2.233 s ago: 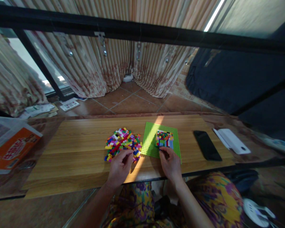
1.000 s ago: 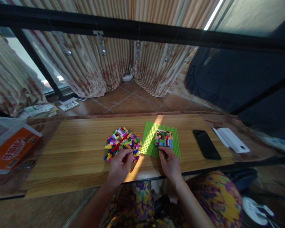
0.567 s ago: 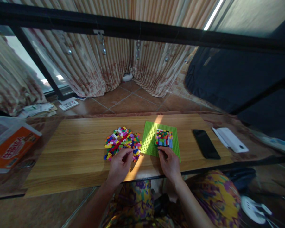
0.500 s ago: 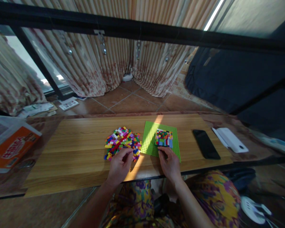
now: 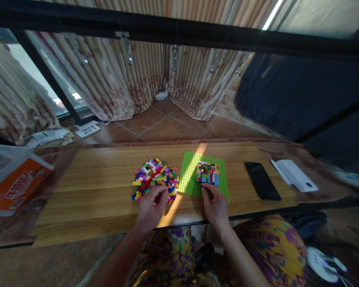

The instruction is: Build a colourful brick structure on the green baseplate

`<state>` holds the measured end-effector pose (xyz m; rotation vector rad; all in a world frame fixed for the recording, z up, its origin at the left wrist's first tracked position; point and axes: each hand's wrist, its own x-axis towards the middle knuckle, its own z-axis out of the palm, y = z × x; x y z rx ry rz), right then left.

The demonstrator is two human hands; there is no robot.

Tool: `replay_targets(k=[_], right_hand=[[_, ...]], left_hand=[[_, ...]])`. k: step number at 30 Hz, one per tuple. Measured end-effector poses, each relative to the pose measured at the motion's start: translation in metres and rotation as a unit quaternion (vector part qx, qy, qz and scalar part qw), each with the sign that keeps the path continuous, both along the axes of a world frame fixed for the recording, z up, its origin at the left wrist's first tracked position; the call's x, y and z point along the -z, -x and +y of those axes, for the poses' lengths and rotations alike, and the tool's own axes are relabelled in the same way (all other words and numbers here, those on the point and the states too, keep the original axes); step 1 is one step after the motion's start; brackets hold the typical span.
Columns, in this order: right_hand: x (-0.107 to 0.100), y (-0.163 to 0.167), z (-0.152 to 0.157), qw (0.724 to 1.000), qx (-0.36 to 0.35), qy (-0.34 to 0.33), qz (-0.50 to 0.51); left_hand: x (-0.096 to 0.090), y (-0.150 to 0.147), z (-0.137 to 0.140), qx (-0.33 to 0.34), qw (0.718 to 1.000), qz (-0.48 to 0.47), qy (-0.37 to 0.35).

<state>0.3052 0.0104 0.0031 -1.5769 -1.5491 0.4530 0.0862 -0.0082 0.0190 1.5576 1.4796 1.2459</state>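
Note:
A heap of small multicoloured building bricks (image 5: 152,175) lies on the wooden table. At its near edge is my left hand (image 5: 151,207), thumb and fingertips pinched together; whatever is between them is too small or hidden to name. To the right lies a green studded baseplate (image 5: 187,179), with a low, roughly square build of mixed bricks (image 5: 208,171) on it. My right hand (image 5: 215,207) reaches over the plate's near edge, its thumb and forefinger closed at the build's front side. I cannot make out what its fingertips hold.
A black phone (image 5: 262,181) lies right of the baseplate, with a white case (image 5: 297,175) beyond it. An orange-labelled clear plastic box (image 5: 20,185) stands at the far left. Curtains (image 5: 107,79) and a dark horizontal bar (image 5: 179,34) are behind the table (image 5: 92,191).
The view has shifted slightly. My right hand stays at the front of the build with its fingers closed, and my left hand stays pinched beside the heap.

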Motion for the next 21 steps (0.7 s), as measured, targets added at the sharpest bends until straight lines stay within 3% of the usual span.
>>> replay_targets(k=[14, 21], right_hand=[[-0.005, -0.006, 0.0, 0.993, 0.037, 0.049, 0.103], [-0.007, -0.019, -0.003, 0.995, 0.074, 0.017, 0.057]], left_hand=[[0.002, 0.001, 0.001, 0.0, 1.0, 0.012, -0.01], [0.003, 0.0, 0.001, -0.003, 1.0, 0.006, -0.01]])
